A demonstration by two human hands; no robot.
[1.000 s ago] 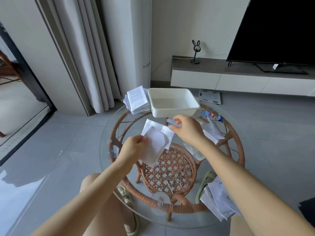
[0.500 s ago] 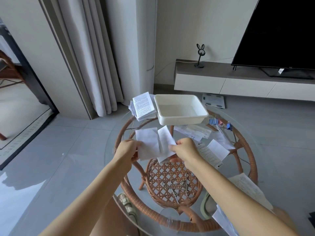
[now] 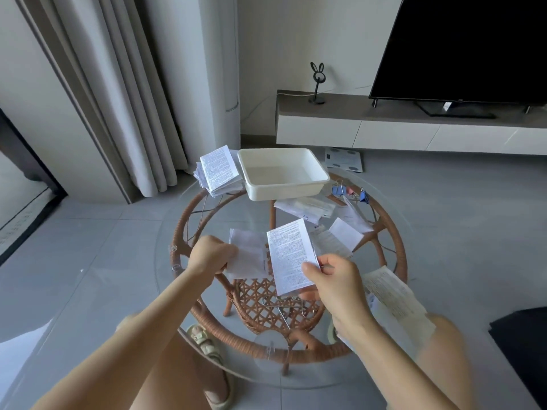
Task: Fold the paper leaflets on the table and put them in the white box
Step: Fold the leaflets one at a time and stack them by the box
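held leaflet (image 3: pixel 291 255): dense black print on its upturned panel, too small to read
leaflet stack (image 3: pixel 218 170): fine printed lines, illegible
loose leaflets (image 3: pixel 305 207): faint print, blurred
lap leaflet (image 3: pixel 390 294): rows of print, unreadable

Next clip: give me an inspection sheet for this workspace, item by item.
Surface: round glass table on a rattan frame.
Job's things: white box at the far edge, nothing seen inside; leaflet partly folded, held between both hands; leaflet stack left of the box; loose leaflets right of centre; further leaflets over the right thigh.
Clutter: binder clips right of the box.
Grippers: left hand grips the leaflet's left edge; right hand pinches its right panel.
Cables: thin cable on the TV unit by the rabbit-eared stand.
Surroundings: television, curtain, bathroom scale on the floor.
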